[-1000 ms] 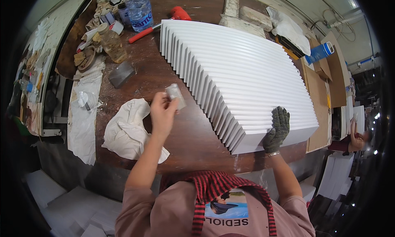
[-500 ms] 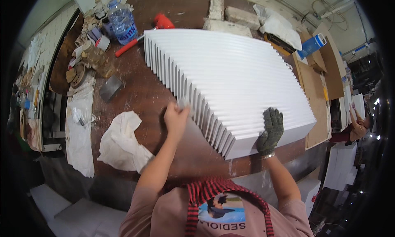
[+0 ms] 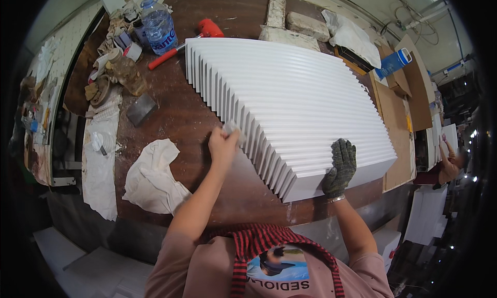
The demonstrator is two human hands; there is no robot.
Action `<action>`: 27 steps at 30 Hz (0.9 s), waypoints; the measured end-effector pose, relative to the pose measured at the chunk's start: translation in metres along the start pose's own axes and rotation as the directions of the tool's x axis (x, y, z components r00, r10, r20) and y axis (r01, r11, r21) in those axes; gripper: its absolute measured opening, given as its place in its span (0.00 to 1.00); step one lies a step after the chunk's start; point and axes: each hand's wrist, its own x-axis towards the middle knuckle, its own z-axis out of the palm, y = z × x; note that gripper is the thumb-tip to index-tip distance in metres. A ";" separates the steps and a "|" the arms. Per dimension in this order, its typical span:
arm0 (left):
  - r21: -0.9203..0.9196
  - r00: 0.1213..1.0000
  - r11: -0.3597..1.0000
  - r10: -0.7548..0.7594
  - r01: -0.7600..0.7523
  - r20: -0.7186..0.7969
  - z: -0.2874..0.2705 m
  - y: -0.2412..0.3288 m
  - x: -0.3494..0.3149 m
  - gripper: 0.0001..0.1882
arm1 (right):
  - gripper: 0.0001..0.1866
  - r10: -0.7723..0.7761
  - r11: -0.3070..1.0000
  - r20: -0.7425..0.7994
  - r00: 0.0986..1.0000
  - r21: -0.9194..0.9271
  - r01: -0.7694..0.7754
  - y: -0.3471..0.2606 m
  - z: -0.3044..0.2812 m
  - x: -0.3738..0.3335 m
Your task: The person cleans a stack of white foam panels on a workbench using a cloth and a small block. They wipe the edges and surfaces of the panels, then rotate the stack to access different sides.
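Observation:
A large row of thin white panels [image 3: 290,101], packed side by side with their ends stepped, rests on the brown table. My bare left hand [image 3: 222,147] is at the stepped left ends, its fingers closed on a small pale grey pad [image 3: 231,128]. The pad is blurred; it touches or nearly touches the panel ends, and its exact kind is unclear. My right hand [image 3: 340,168], in a dark grey-green knitted glove, lies flat with fingers stretched over the near right part of the panels.
A white cloth [image 3: 155,178] lies left of my left forearm, with a dark grey block [image 3: 141,110] beyond it. A red mallet [image 3: 209,30], a water bottle [image 3: 158,28] and a murky jar [image 3: 127,73] stand farther back. Cardboard [image 3: 417,85] is at right; another person [image 3: 449,166] works beyond.
The whole view has shifted slightly. Both hands keep nearly the same places on the panels, the left still closed on the pad. At far right, the other person's arms have moved.

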 end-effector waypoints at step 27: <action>0.037 0.993 0.996 0.080 -0.076 -0.092 0.004 0.046 0.051 0.16 | 0.35 -0.014 1.000 0.012 1.000 -0.004 0.014 0.000 0.000 0.001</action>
